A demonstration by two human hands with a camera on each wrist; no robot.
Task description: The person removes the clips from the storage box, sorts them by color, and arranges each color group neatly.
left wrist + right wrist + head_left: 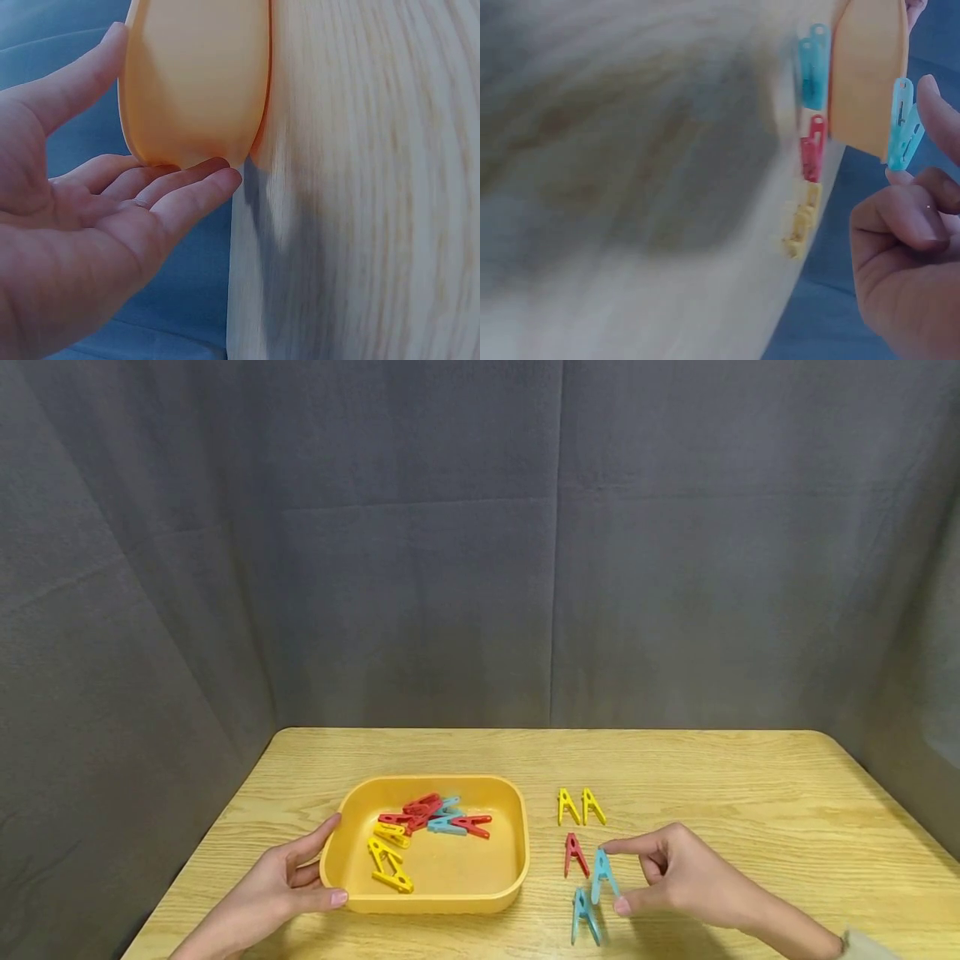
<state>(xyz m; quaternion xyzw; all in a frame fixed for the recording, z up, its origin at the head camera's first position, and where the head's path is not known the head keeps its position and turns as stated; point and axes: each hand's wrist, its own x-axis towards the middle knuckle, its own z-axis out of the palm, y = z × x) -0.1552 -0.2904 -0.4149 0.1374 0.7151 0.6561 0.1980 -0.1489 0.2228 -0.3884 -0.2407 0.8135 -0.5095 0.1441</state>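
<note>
We see a light wooden table (750, 785) before a grey curtain (420, 543). On it, a yellow tray (517, 827) with rounded corners sits between the two hands. Our left hand (273, 889) rests against its near left corner with straight, relaxed fingers (196, 193): the thumb lies along the near wall, the fingers touch the left wall, and nothing is gripped. The left wrist view shows the fingertips under the tray's curved outer wall at the table edge.

Inside the tray lies a loose heap of clothes pegs. Toward the far wall, away from the left fingers, are several red pegs (420, 808) tangled with a blue one (447, 827). Closer to the left thumb lie yellow pegs (390, 865), one long pair near the front wall and another just behind it.

To the right of the tray, pegs stand out on the bare table. Our right hand (678, 877) pinches a light blue peg (603, 875) between forefinger and thumb, held upright, with the other fingers curled in. Just below the thumb, toward us, lies a second blue peg (585, 917). Just left of the forefinger tip stands a red peg (575, 855). Beyond the fingers, farther from us, two yellow pegs (581, 807) sit side by side.
</note>
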